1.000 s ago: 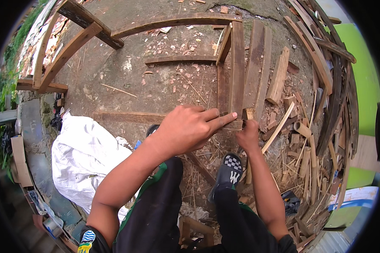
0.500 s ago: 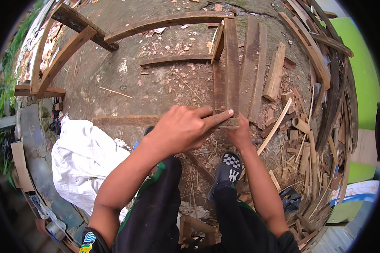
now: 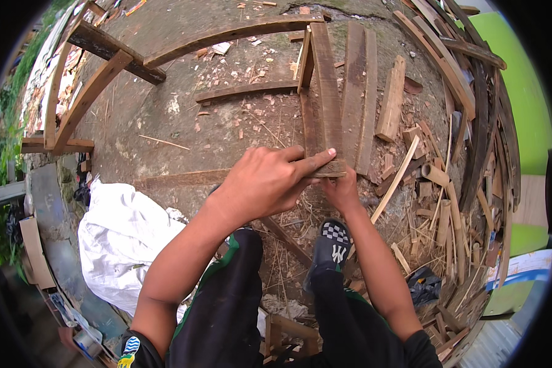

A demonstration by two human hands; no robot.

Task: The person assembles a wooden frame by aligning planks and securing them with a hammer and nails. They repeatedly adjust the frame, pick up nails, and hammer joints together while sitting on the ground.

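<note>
The left hand (image 3: 260,183) is curled over a wooden bar (image 3: 332,168), pinching it near its end, with the forefinger stretched along the top edge. The right hand (image 3: 342,189) is tucked against that same end from below and to the right; its fingertips are hidden behind the wood, so I cannot tell whether it grips the bar or only props it.

The bar's end sits at the near end of a long board (image 3: 326,101), which runs away from the hands to a far corner and meets a back rail (image 3: 233,40) there. The step in hand looks like steadying the bar against the board so that the corner lines up. The next move would call for the left hand to press the bar firm and level, while the right hand is freed to fix the joint.

Just right of the long board lie a loose plank (image 3: 352,86) and a thick block (image 3: 391,101). Farther out, a white sack (image 3: 129,239) is heaped on the left, near the left forearm, while a pile of old boards (image 3: 494,147) lines the right side, before a green panel (image 3: 524,116).
</note>
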